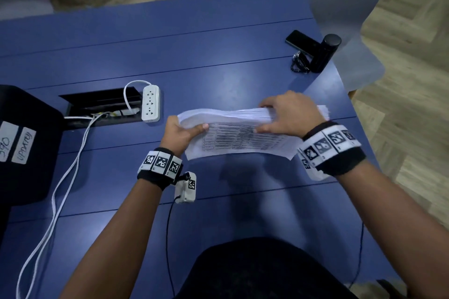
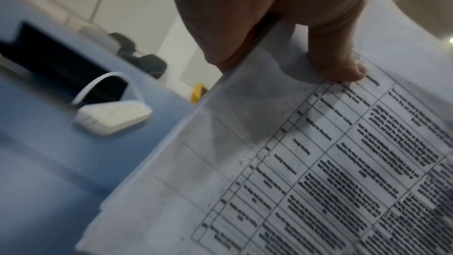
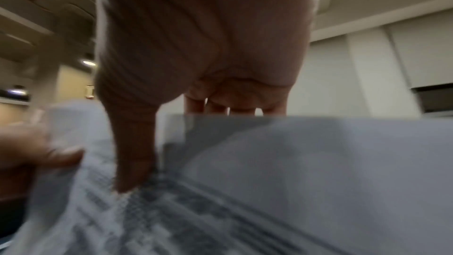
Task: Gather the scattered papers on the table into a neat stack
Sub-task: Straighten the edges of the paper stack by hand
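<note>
A stack of white printed papers [image 1: 240, 138] is held upright-tilted above the blue table [image 1: 194, 56], its printed table side facing me. My left hand [image 1: 181, 132] grips the stack's left end, thumb on the front sheet. My right hand [image 1: 289, 114] grips the top right edge, thumb in front and fingers behind. In the left wrist view the thumb [image 2: 343, 65] presses on the printed papers [image 2: 318, 162]. In the right wrist view my thumb [image 3: 134, 162] lies on the blurred papers [image 3: 269, 181], with the other fingers [image 3: 232, 106] behind the edge.
A white power strip [image 1: 151, 103] lies beside an open cable slot [image 1: 102, 107], its white cords trailing left. A black box [image 1: 21, 143] sits at the left edge. A black bottle [image 1: 324, 53], phone [image 1: 301, 41] and watch [image 1: 300, 63] stand far right. A grey chair [image 1: 347, 19] is beyond.
</note>
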Demonstrator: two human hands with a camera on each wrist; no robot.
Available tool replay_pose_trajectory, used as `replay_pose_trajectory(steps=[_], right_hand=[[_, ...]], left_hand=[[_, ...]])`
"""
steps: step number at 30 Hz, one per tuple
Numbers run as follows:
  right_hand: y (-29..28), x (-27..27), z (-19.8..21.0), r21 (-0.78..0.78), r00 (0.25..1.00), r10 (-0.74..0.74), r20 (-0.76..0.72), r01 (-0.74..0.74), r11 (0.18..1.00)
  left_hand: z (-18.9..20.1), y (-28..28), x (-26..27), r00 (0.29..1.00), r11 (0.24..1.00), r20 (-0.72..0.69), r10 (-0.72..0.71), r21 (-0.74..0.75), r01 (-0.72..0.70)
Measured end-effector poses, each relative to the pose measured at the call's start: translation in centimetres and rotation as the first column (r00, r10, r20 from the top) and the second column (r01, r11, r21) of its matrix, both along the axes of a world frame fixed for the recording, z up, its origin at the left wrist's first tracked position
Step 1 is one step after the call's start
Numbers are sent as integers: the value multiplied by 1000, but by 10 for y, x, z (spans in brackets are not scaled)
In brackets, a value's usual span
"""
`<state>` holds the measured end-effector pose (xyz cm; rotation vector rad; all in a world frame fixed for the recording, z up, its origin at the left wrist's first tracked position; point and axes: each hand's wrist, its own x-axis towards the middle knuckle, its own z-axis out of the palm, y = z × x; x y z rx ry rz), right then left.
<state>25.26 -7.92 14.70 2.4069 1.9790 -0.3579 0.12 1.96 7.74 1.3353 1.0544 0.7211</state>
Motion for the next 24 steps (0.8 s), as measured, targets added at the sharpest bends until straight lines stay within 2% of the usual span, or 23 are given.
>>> replay_pose_trajectory(steps=[2, 4, 6, 8, 9, 10, 12, 13, 14, 15, 17, 19, 22, 24], right_hand=[[13, -14, 5, -4, 993, 118, 2, -118, 993], [17, -21, 8, 39, 987, 150, -58, -148, 988], [13, -16, 9, 134, 986, 86, -144, -66, 989], [5, -2, 4, 227, 943, -49, -329, 130, 965], [1, 5, 1, 253, 871, -113, -477, 259, 932], [-3, 12, -3, 261, 764, -136, -631, 374, 890], [-11, 15, -7, 251, 502, -35, -864, 489, 835], [-12, 13, -8, 235, 379, 26, -925, 517, 823], [-13, 10, -10, 218, 293, 62, -954, 537, 815], [-13, 6, -12, 214, 249, 87, -965, 550, 807], [-12, 1, -16, 237, 235, 117, -965, 587, 774], [-14, 4, -17, 254, 238, 130, -962, 627, 736], [-20, 8, -17, 311, 283, 160, -946, 643, 700], [-24, 4, -24, 308, 278, 158, -948, 659, 686]], left_hand=[[21, 2, 13, 996, 991, -32, -85, 99, 88], [43, 4, 21, 988, 960, -99, -116, 245, 137], [59, 10, 19, 990, 927, -103, -101, 351, 131], [63, 24, 6, 999, 940, -16, -29, 339, 32], [59, 34, -3, 999, 951, 23, 29, 306, -34], [55, 39, -10, 996, 964, 63, 62, 253, -76], [46, 33, -11, 987, 999, 163, -1, 34, -5], [44, 25, -5, 980, 994, 192, -55, -78, 71], [43, 17, 3, 973, 981, 210, -92, -148, 125], [45, 10, 13, 975, 976, 198, -101, -172, 136], [53, -3, 31, 986, 988, 166, -19, -151, 45], [65, -8, 42, 983, 999, 176, 44, -35, -38], [67, -9, 49, 990, 989, 117, 78, 115, -92], [55, -12, 46, 992, 989, 92, 80, 120, -91]])
